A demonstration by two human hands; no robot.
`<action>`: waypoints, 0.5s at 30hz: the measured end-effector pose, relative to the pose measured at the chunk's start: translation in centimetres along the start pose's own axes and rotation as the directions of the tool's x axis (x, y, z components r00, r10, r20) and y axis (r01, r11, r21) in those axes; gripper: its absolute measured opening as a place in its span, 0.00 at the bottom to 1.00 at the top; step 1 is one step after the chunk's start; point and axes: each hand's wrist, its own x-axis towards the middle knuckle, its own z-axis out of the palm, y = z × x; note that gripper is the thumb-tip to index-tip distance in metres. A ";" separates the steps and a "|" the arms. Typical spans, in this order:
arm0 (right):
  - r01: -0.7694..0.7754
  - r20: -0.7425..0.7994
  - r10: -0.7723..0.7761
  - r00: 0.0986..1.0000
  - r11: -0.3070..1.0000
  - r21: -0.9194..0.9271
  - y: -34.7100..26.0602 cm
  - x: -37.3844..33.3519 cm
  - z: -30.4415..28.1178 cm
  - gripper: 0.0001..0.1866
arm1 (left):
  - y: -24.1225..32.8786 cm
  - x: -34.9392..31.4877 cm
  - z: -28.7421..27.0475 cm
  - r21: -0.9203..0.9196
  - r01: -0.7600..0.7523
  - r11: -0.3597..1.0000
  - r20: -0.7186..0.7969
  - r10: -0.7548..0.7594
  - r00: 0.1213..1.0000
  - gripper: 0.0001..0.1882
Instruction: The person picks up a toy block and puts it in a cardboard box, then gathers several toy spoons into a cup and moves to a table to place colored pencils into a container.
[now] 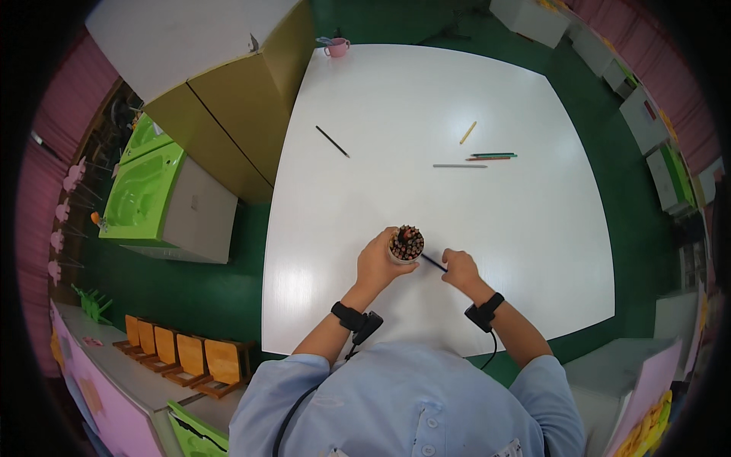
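My left hand (pixel 376 265) is wrapped round a cup packed with pencils (pixel 406 244), their ends facing up. Just to the right of it, my right hand (pixel 461 270) grips a dark blue pencil (pixel 434 263) that slants toward the cup's lower side. Farther off on the white table (pixel 381 99) lie several loose pencils: a black one (pixel 333 142) at the left, a yellow one (pixel 468 132), a green one (pixel 495 155), a reddish-brown one (pixel 489 158) beside the green, and a grey one (pixel 459 166).
A pink cup (pixel 337 49) with something bluish in it stands at the table's far left corner. A tall yellowish cabinet (pixel 228 114) borders the table's left side. Green sinks (pixel 141 194) and wooden chairs (pixel 183 354) are farther left.
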 end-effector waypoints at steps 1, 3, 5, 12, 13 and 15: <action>0.025 -0.039 -0.022 0.999 0.997 0.077 0.9 0.0 -0.2 0.16 | 0.1 -0.1 0.1 -0.002 0.002 1.000 0.007 -0.002 1.000 0.33; -0.020 -0.042 0.031 0.999 0.971 0.238 1.7 0.1 -2.0 0.14 | 0.2 0.0 0.1 -0.001 0.004 1.000 0.008 -0.004 1.000 0.33; 0.029 -0.168 0.057 0.984 0.882 0.471 2.0 -0.1 -4.6 0.10 | -0.2 0.2 0.2 -0.004 -0.017 1.000 0.004 0.017 1.000 0.33; 0.357 -0.474 0.142 0.869 0.482 0.800 -2.8 -3.4 -16.9 0.05 | -0.6 -0.1 0.2 -0.009 -0.010 1.000 0.006 0.010 1.000 0.32; 0.358 -0.475 0.143 0.868 0.483 0.800 -3.6 -4.0 -17.5 0.05 | -0.4 0.0 0.1 -0.009 -0.012 1.000 0.007 0.012 1.000 0.32; 0.538 -0.607 0.089 0.790 0.374 0.756 -5.5 -4.8 -17.8 0.06 | 0.1 -0.1 0.0 -0.026 -0.002 1.000 0.017 0.002 1.000 0.32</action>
